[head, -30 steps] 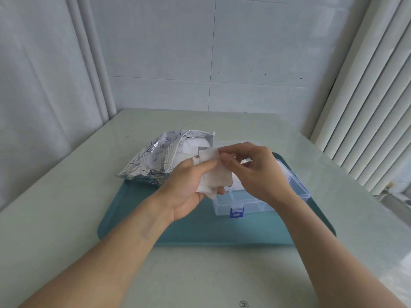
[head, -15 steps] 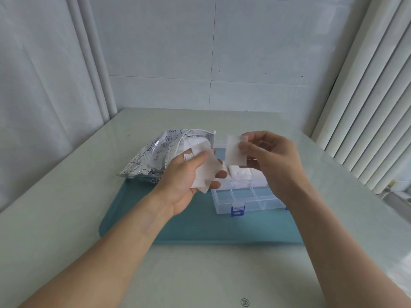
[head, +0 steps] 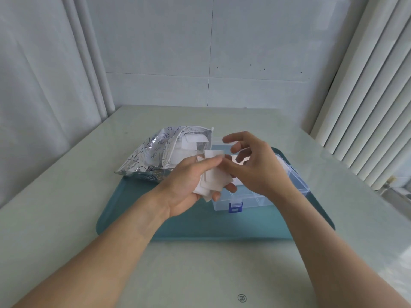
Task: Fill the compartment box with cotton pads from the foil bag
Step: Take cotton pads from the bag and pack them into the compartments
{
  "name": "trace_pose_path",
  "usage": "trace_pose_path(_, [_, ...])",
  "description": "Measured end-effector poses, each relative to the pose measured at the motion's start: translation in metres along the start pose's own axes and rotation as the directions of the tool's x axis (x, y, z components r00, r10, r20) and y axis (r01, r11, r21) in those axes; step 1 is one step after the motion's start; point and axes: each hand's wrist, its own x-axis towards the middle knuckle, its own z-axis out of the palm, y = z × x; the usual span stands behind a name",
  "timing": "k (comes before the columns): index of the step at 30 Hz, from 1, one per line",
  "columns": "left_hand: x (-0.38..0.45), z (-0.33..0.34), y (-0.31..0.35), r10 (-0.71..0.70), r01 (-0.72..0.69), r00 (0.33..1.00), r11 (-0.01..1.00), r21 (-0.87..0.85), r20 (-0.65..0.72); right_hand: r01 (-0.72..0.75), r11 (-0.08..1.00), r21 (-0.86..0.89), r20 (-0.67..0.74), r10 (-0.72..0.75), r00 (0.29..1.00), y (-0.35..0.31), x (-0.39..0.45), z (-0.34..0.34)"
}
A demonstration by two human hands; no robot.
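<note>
**Right hand returning empty to the pad stack**

The left hand is gripping a stack of cotton pads above the compartment box on the teal tray. The right hand, which was pinching one pad half a second ago, is now reaching back with fingers spread and empty. The foil bag is lying open behind.

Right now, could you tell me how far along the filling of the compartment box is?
Partly done. The foil bag lies open on the tray, white pads showing inside. The left hand grips a small stack of cotton pads; the right hand reaches to peel one off. The compartment box has front cells visibly empty; its back cells are hidden by the hands.
</note>
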Motion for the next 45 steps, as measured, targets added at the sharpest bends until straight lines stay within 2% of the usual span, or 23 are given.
trace_pose_path(2, [0.001,-0.001,0.0,-0.012,0.012,1.0,1.0,0.008,0.009,0.04,0.999,-0.028,0.091,-0.037,0.995,0.001,0.001,-0.003])
trace_pose_path(5, [0.003,-0.002,0.001,-0.042,0.043,0.999,0.998,-0.052,0.01,0.042,0.999,0.032,0.056,-0.044,0.997,-0.002,0.0,-0.004])
trace_pose_path(10, [0.006,-0.006,-0.001,-0.046,0.046,0.999,0.993,-0.112,0.004,0.04,0.972,0.231,0.066,-0.057,0.996,-0.002,0.004,-0.013])
trace_pose_path(15, [0.004,-0.003,-0.003,-0.075,0.075,0.997,0.997,-0.025,0.004,0.034,0.992,0.12,0.174,-0.055,0.983,-0.002,0.002,-0.013])
trace_pose_path(17, [0.004,-0.004,-0.003,-0.077,0.077,0.997,0.997,-0.023,0.004,0.021,0.992,0.127,0.178,-0.044,0.983,-0.002,0.002,-0.014])
trace_pose_path(19, [0.004,-0.005,-0.002,-0.077,0.077,0.997,0.996,-0.04,-0.004,-0.015,0.97,0.241,0.186,-0.031,0.982,-0.001,0.003,-0.022])
trace_pose_path(21, [0.004,-0.006,-0.002,-0.077,0.077,0.997,0.996,-0.04,-0.007,-0.075,0.931,0.358,0.259,-0.022,0.966,-0.003,0.003,-0.03])
trace_pose_path(24, [0.003,-0.006,-0.002,-0.085,0.085,0.996,0.996,-0.003,0.021,-0.081,0.959,0.273,0.353,-0.022,0.936,-0.008,-0.001,-0.029])
trace_pose_path(27, [0.003,-0.004,-0.003,-0.1,0.099,0.994,0.995,0.024,0.043,0.017,0.996,0.086,0.253,-0.038,0.967,-0.01,-0.005,-0.013])
trace_pose_path(29, [0.002,-0.002,-0.002,-0.103,0.103,0.995,0.994,0.026,0.013,0.085,0.996,0.023,0.154,-0.088,0.984,-0.008,-0.005,-0.007])
trace_pose_path(33, [0.001,-0.001,-0.001,-0.085,0.08,0.995,0.993,-0.087,-0.058,0.168,0.983,0.07,0.041,-0.171,0.984,-0.006,-0.003,-0.007])
trace_pose_path(36, [0.002,-0.002,0.0,-0.081,0.073,0.994,0.991,-0.111,-0.075,0.153,0.969,0.196,-0.022,-0.151,0.988,-0.007,-0.001,-0.011])
trace_pose_path(38, [0.001,-0.003,0.0,-0.08,0.072,0.994,0.992,-0.102,-0.08,0.124,0.936,0.33,-0.02,-0.124,0.992,-0.009,-0.001,-0.016])
trace_pose_path(42, [0.0,-0.002,0.002,-0.065,0.065,0.998,0.992,-0.111,0.0,-0.006,0.831,0.556,0.189,-0.119,0.975,-0.012,-0.003,-0.02])
trace_pose_path(44, [0.0,-0.001,0.003,-0.066,0.079,0.994,0.983,-0.164,0.082,-0.028,0.841,0.54,0.189,-0.089,0.978,-0.012,-0.005,-0.011])
trace_pose_path(45, [0.0,0.001,0.004,-0.062,0.08,0.992,0.982,-0.17,0.11,-0.009,0.886,0.464,0.146,-0.066,0.987,-0.012,-0.006,-0.007])
